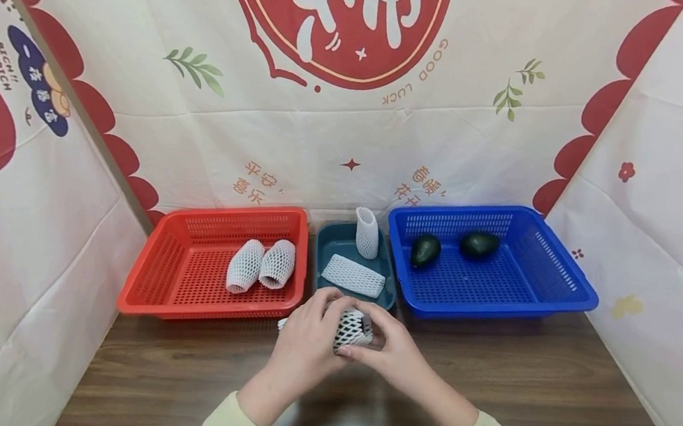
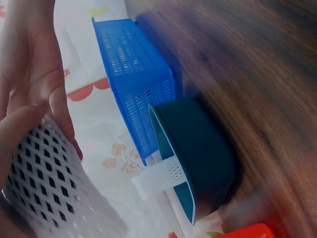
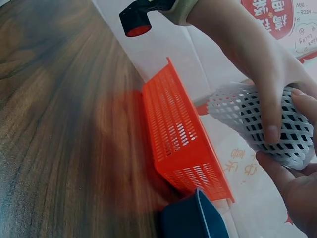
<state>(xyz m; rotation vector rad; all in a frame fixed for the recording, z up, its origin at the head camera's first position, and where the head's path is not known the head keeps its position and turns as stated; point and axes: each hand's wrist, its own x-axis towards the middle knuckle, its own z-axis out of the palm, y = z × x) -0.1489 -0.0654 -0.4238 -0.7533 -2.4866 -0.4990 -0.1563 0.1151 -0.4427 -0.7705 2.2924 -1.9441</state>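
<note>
Both hands hold a dark avocado inside a white foam net sleeve [image 1: 350,330], above the wooden table's near side. My left hand [image 1: 310,332] curls over the sleeve from the left. From the right, my right hand [image 1: 390,345] grips it between thumb and fingers. The dark fruit shows through the mesh [image 2: 47,173] in the left wrist view. In the right wrist view, one end of the net [image 3: 225,106] extends loose past the left hand. Just beyond the hands, a teal tray [image 1: 329,236] contains a standing foam net [image 1: 367,233] and a flat one [image 1: 353,275].
At left, a red basket [image 1: 146,282] holds two net-wrapped pieces [image 1: 245,267]. A blue basket [image 1: 535,291] at right holds two bare avocados, one left [image 1: 425,251] and one right [image 1: 480,244]. Printed cloth walls [image 1: 326,127] enclose the wooden table [image 1: 524,388] at the back and sides.
</note>
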